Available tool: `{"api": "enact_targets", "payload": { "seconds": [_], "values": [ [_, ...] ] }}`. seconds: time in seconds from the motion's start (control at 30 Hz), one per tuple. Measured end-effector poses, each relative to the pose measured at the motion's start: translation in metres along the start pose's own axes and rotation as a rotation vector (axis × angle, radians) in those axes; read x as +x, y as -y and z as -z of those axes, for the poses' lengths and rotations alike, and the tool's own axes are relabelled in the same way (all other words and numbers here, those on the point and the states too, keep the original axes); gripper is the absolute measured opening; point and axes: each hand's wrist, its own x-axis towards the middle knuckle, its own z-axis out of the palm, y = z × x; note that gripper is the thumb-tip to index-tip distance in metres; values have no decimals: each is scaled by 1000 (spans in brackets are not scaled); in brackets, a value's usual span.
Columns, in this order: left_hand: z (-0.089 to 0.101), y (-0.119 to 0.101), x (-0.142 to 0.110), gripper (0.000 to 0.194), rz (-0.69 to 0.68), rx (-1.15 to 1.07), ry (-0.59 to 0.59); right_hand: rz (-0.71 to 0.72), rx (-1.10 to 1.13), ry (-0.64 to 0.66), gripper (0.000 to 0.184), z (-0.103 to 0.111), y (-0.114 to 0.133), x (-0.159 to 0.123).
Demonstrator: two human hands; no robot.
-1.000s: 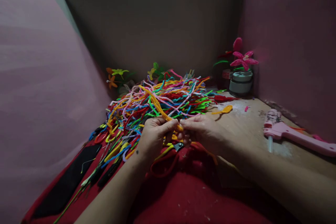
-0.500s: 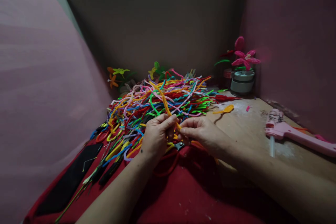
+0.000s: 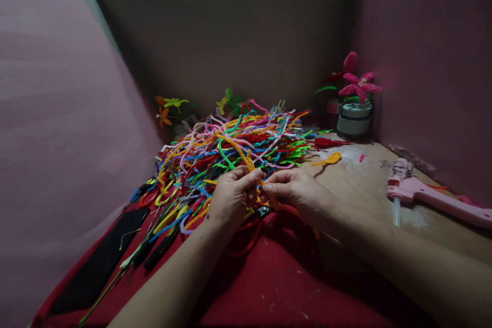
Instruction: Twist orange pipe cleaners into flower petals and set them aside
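My left hand (image 3: 230, 197) and my right hand (image 3: 298, 192) meet at the front of a big heap of pipe cleaners (image 3: 234, 151) in many colours. Both pinch the same orange-yellow pipe cleaner (image 3: 240, 151), fingertips almost touching. Its free end arches up and back over the heap. Beneath my hands lie red-handled scissors (image 3: 251, 230) on a red cloth (image 3: 277, 282).
A pink glue gun (image 3: 430, 197) lies on the wooden table (image 3: 369, 189) at the right. A pot with a pink pipe-cleaner flower (image 3: 355, 107) stands in the back right corner. A small orange petal shape (image 3: 328, 160) lies near it. Small flowers (image 3: 169, 110) sit at the back left. Pink walls close both sides.
My hands stayed together on the orange-yellow pipe cleaner and rose slightly. Its free end has bent lower over the heap.
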Motion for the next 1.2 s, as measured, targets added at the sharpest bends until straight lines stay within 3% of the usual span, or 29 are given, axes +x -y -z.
{"api": "enact_targets", "payload": {
  "seconds": [0.27,0.73,0.93,1.2],
  "values": [
    [3,4,4,19,26,12,67,-70,86,-5,13,6,-7,5],
    [5,8,3,18,-9,28,135,-66,147,-40,10,8,-5,7],
    [6,9,3,19,-28,59,102,-52,166,-10,8,9,-7,8],
    [6,11,4,13,-77,7,21,-12,21,-114,7,10,-5,8]
  ]
}}
